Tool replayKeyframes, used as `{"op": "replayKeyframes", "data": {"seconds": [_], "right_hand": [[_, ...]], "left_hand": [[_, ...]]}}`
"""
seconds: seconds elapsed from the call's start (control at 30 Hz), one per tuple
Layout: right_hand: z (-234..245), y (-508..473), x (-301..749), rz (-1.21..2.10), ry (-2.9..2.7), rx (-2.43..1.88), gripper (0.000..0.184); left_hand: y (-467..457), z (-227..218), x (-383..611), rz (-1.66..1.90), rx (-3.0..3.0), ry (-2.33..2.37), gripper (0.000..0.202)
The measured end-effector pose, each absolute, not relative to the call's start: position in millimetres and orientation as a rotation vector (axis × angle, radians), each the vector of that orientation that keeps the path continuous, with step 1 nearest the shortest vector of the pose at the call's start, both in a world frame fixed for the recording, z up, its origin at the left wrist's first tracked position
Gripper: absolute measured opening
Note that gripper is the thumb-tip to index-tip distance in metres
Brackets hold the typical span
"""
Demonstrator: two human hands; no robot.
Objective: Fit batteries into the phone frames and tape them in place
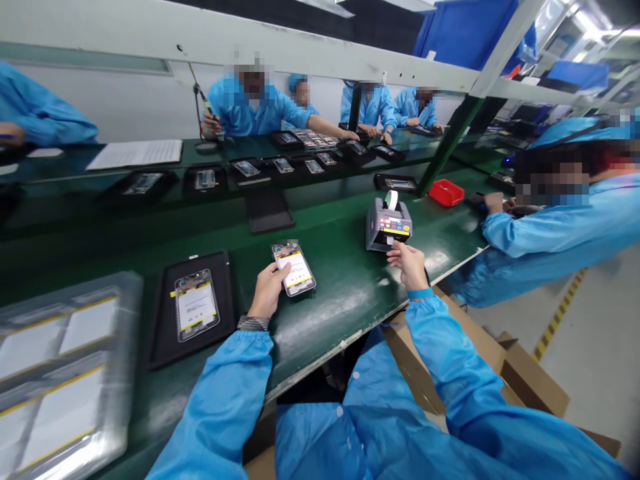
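My left hand (267,288) grips an opened phone body (294,268) by its near left edge and holds it just above the green belt (340,280). My right hand (410,263) reaches to the front of a grey tape dispenser (387,225), fingers pinched at its outlet slot; whatever they hold is too small to make out. A white strip curls up from the dispenser's top. A second phone body (196,305) lies in a black tray (193,308) to the left of my left hand.
A clear stack of trays (60,373) sits at the near left. More black trays with phones line the far belt. A red bin (446,193) stands beyond the dispenser. Workers in blue coats sit opposite and at my right. Cardboard boxes (525,380) stand below.
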State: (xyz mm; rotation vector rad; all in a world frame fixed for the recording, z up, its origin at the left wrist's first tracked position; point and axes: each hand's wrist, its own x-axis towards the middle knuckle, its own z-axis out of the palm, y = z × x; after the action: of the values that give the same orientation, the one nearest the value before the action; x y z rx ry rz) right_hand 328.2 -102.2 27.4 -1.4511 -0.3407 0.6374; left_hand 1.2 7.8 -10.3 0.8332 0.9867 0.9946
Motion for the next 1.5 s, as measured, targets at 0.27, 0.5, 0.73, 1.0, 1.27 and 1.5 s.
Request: {"op": "replayKeyframes", "data": {"seconds": [0.27, 0.5, 0.73, 1.0, 1.27, 1.5], "right_hand": [[33, -97, 327, 0.663, -0.275, -1.476, 0.02], [36, -96, 328, 0.63, -0.221, -1.49, 0.019], [37, -92, 327, 0.592, -0.236, -1.452, 0.023], [34, -105, 306, 0.607, -0.343, -1.414, 0.02], [-2, -106, 191, 0.929, -0.757, -1.447, 0.037], [-15, -85, 161, 0.95, -0.914, -1.444, 0.039]], "left_hand": [[10, -15, -1, 0.973, 0.861, 0.931, 0.034], [8, -13, -3, 0.917, 0.942, 0.915, 0.045], [6, -11, -2, 0.908, 0.962, 0.914, 0.047], [5, -11, 0, 0.917, 0.973, 0.923, 0.045], [4, -15, 3, 0.938, 1.032, 0.927, 0.051], [2, -15, 4, 0.946, 1.066, 0.924, 0.048]]}}
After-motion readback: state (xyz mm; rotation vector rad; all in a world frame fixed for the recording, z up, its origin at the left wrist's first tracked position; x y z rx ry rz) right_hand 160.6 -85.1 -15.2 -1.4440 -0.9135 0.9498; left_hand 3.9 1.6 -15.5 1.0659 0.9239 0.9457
